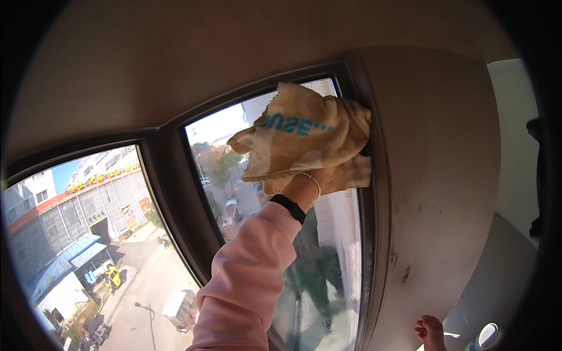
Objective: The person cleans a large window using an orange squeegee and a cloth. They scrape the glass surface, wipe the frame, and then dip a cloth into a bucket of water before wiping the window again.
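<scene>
My left hand (pixel 319 176), in a pink sleeve with a black wristband and a thin bracelet, is raised to the window. It grips a tan cloth (pixel 310 131) with blue lettering, whose folds hide most of the fingers. The cloth lies against the upper part of the narrow window pane (pixel 319 234) and reaches its right frame. Low at the right edge, my right hand (pixel 431 332) shows only in part. Its fingers are loosely bent and a little apart, with nothing seen in them.
A dark window frame (pixel 175 193) separates this pane from another pane (pixel 126 234) at the left, with a street and buildings outside. To the right stands a brown wall panel (pixel 433 175) with scuff marks. A white round-rimmed object (pixel 487 336) is at the lower right.
</scene>
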{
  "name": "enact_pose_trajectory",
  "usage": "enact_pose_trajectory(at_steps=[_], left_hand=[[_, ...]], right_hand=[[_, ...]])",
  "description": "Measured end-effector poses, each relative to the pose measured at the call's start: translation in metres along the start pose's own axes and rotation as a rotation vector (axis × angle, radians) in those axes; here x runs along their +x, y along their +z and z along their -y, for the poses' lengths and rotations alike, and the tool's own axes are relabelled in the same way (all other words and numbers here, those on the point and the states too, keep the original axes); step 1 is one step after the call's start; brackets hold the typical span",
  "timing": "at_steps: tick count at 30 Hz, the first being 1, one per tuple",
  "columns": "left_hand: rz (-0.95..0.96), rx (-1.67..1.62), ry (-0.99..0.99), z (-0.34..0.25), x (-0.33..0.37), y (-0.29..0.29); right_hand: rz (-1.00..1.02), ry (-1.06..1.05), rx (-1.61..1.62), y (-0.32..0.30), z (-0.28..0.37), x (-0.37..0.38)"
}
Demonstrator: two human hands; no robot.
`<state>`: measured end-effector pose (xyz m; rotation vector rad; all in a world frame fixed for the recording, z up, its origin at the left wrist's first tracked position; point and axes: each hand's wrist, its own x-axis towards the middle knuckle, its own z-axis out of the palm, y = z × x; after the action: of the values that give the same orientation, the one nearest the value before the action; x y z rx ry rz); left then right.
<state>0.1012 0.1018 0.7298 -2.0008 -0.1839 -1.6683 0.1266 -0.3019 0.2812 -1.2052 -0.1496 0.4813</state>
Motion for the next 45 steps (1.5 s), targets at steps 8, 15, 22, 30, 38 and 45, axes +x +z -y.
enact_pose_trajectory(at_steps=[8, 15, 22, 30, 38, 45], left_hand=[[0.051, 0.16, -0.279, 0.158, 0.009, -0.032], [-0.134, 0.048, -0.164, 0.006, 0.071, 0.029], [0.14, -0.112, 0.121, -0.016, -0.015, -0.011], [-0.125, -0.108, -0.002, -0.02, 0.091, -0.01], [-0.099, -0.305, -0.093, -0.101, -0.062, 0.01], [0.399, -0.523, -0.083, -0.116, -0.229, -0.049]], right_hand=[[-0.209, -0.029, -0.171, -0.097, -0.014, -0.044], [-0.202, -0.104, -0.137, -0.105, -0.009, -0.051], [-0.218, -0.042, -0.129, -0.073, 0.0, -0.067], [-0.254, -0.064, -0.204, -0.059, 0.017, -0.07], [-0.335, -0.047, -0.101, -0.063, 0.014, -0.1], [-0.222, -0.026, -0.174, -0.056, 0.013, -0.121]])
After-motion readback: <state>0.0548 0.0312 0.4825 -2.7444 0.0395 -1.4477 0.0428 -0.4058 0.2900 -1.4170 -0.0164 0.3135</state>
